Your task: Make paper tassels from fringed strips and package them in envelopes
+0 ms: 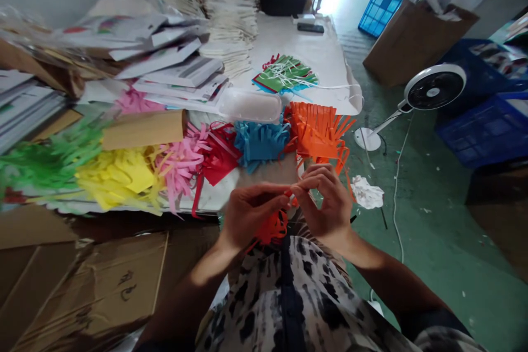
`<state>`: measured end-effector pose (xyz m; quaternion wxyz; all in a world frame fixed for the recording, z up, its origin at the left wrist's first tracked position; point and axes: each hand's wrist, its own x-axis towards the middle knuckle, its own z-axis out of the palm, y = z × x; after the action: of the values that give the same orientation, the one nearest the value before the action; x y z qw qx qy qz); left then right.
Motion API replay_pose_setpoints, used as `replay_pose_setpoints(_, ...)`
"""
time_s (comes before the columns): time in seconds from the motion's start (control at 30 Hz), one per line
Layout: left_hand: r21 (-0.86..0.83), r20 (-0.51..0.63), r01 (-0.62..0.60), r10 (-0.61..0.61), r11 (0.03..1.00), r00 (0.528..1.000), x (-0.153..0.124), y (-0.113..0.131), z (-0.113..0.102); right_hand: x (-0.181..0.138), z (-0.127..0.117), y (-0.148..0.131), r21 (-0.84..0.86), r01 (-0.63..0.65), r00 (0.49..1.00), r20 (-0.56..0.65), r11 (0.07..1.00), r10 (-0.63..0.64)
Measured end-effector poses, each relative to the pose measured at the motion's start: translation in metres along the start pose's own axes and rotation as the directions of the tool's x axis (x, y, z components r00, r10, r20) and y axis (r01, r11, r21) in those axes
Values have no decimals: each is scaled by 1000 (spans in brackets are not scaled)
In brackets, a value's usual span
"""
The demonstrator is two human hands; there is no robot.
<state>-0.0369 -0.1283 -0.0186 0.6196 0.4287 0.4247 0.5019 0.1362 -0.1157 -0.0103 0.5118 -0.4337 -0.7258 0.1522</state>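
Note:
My left hand (252, 212) and my right hand (325, 201) meet in front of my body, fingertips pinching the top of an orange paper tassel (273, 228). Its cut strips hang below my left fingers. Just beyond my hands, a row of fringed paper lies along the table edge: orange (315, 135), blue (260, 143), red (220, 157), pink (181, 159), yellow (119, 176) and green (58, 154). Behind the blue paper sits a clear plastic tray (251, 106). Farther back is a pile of green, red and blue pieces with white strings (286, 74).
Stacks of printed sheets (177, 74) and cream-coloured bundles (226, 16) cover the table's left and back. A cardboard box (111, 280) stands below left. On the green floor at right are a white fan (432, 92), blue crates (489, 124) and a crumpled white bag (367, 192).

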Motion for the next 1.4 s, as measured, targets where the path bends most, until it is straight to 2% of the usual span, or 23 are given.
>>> replay_pose_setpoints(0.13,-1,101,18,-18,1000,995,3,3,-7,2,-7,4,44,62,997,41,997,-64)
replay_pose_setpoints(0.2,-90,140,53,-40,994,989,6,9,-14,13,-14,8,75,69,997,-22,995,-68)
replay_pose_setpoints(0.3,-262,96,108,-85,959,992,13,16,-25,45,-23,24,34,6,990,-140,999,-1)
replay_pose_setpoints(0.37,-316,32,138,-135,939,990,20,17,-29,76,-18,42,-82,-4,998,-59,997,-1)
replay_pose_setpoints(0.43,-323,0,193,-204,926,979,29,13,-31,110,1,65,-211,42,991,133,977,-14)
replay_pose_setpoints(0.53,-315,-23,259,-280,913,960,39,2,-31,156,47,98,-424,83,935,346,902,77)
replay_pose_setpoints(0.67,-260,-89,253,-284,932,955,43,-10,-39,195,103,124,-586,172,826,523,792,208)
replay_pose_setpoints(0.77,-209,-130,261,-292,942,948,42,-13,-48,205,122,130,-613,208,781,574,762,248)
replay_pose_setpoints(0.97,-262,-155,249,-295,932,943,45,-13,-53,205,121,131,-571,173,792,566,802,231)
replay_pose_setpoints(1.1,-272,-189,167,-223,948,956,44,-16,-53,193,98,109,-431,101,861,490,897,139)
replay_pose_setpoints(1.17,-247,-215,113,-168,962,962,40,-16,-52,175,78,85,-244,66,886,460,968,55)
replay_pose_setpoints(1.23,-201,-234,56,-104,978,967,35,-15,-50,147,55,58,-24,-1,878,478,1000,12)
replay_pose_setpoints(1.3,-142,-241,-2,-33,990,970,29,-12,-45,114,36,36,119,-152,848,525,981,68)
replay_pose_setpoints(1.4,-43,-228,-74,62,996,972,21,-9,-36,72,19,21,207,-299,831,537,931,148)
